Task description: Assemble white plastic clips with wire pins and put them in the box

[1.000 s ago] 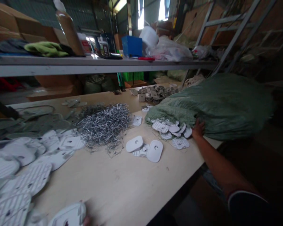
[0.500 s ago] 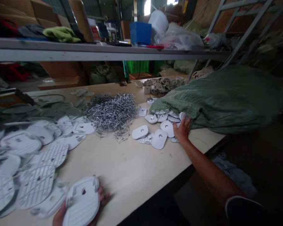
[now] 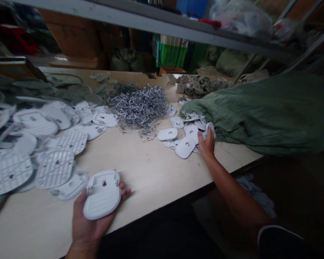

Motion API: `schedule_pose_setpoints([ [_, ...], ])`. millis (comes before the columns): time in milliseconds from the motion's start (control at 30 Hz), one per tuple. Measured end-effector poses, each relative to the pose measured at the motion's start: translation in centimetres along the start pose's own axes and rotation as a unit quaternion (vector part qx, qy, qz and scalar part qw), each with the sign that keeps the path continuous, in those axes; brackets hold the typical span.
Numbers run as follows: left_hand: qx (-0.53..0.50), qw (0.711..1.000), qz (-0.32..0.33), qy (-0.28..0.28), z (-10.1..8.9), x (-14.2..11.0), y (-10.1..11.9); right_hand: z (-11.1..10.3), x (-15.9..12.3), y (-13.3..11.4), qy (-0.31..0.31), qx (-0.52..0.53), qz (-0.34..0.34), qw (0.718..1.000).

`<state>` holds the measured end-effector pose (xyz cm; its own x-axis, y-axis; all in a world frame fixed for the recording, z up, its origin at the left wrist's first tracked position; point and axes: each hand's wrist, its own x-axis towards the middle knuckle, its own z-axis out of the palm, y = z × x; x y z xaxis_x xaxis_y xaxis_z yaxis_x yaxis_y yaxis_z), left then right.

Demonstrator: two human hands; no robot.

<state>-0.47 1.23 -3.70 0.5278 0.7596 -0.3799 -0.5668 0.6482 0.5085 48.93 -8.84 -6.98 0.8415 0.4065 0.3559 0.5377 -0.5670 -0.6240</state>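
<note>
Table edge (image 3: 162,205) runs beside the left hand (image 3: 89,227), its fingers wrapped round a white plate (image 3: 101,203). Bare tabletop (image 3: 151,172) separates it from the right hand (image 3: 207,146), whose fingers touch small plates (image 3: 190,136) by the sack (image 3: 259,108); whether they grip, I cannot tell.

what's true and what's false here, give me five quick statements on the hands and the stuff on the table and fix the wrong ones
1. The left hand holds a large white part. True.
2. The right hand is at the small white parts near the mouth of the green sack. True.
3. The left hand's fingers are touching the green sack. False: they are on the large white part, well away from the sack.
4. The metal pins are packed in a box. False: they lie in a loose heap on the table.
5. The green sack is standing upright. False: it lies on its side.
</note>
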Motion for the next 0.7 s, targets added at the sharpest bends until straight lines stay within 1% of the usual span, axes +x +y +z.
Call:
schedule_pose_setpoints([
  [67, -0.017, 1.0, -0.003, -0.001, 0.5, -0.1, -0.3, -1.1, -0.8, -0.1, -0.013, 0.016, -0.031, 0.999],
  [133, -0.024, 1.0, 0.008, -0.002, 1.1, -0.1, -0.5, -2.2, -1.8, -0.3, -0.048, 0.024, -0.073, 0.996],
  [200, -0.017, 1.0, 0.018, -0.006, 1.7, 0.0, -0.7, -3.3, -2.7, -0.8, -0.085, 0.009, -0.123, 0.989],
  [333, -0.003, 1.0, 0.013, -0.019, 2.2, 0.1, -0.9, -5.1, -3.4, -2.3, -0.104, -0.029, -0.211, 0.972],
  [367, -0.003, 1.0, 0.009, -0.024, 2.2, 0.1, -1.0, -5.6, -3.3, -2.7, -0.122, -0.034, -0.233, 0.964],
  [433, -0.001, 0.999, -0.002, -0.038, 2.1, 0.1, -1.2, -6.1, -2.6, -3.4, -0.179, -0.051, -0.283, 0.941],
  [500, 0.005, 0.998, -0.015, -0.056, 2.0, 0.0, -1.4, -6.2, -1.6, -3.7, -0.231, -0.078, -0.319, 0.916],
  [633, 0.01, 0.996, -0.018, -0.082, 1.7, -0.2, -1.8, -5.2, 0.6, -4.0, -0.311, -0.116, -0.324, 0.886],
  [700, 0.008, 0.995, -0.013, -0.096, 1.7, -0.3, -1.9, -5.1, 1.4, -4.6, -0.312, -0.124, -0.323, 0.885],
])
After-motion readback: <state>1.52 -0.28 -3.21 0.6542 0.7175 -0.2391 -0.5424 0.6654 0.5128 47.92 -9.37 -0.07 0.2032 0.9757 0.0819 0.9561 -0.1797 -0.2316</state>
